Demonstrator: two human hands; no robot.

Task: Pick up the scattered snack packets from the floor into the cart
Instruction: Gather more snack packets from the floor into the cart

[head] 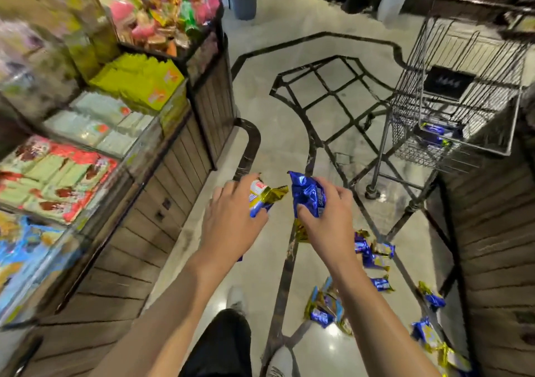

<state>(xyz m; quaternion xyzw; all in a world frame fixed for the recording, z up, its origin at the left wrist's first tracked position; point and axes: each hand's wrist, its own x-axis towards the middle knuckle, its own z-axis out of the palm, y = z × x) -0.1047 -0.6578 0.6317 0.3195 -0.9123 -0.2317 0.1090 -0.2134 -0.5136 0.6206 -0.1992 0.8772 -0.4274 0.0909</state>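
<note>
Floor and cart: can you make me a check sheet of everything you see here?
Surface: shiny floor with dark lines.
Job's things: wire cart on the right, blue packets in cart; many blue-gold packets on floor, lower right.
Clutter: nothing seen beyond the packets.
Hands: left hand grips a gold-ended packet; right hand grips a blue packet; both held above the floor.
Cables: nothing seen.
Surroundings: snack shelves on the left, wooden panel on the right, grey planter far back.

No legible text on packets (307, 195), shelf goods, cart sign (448, 82)
</note>
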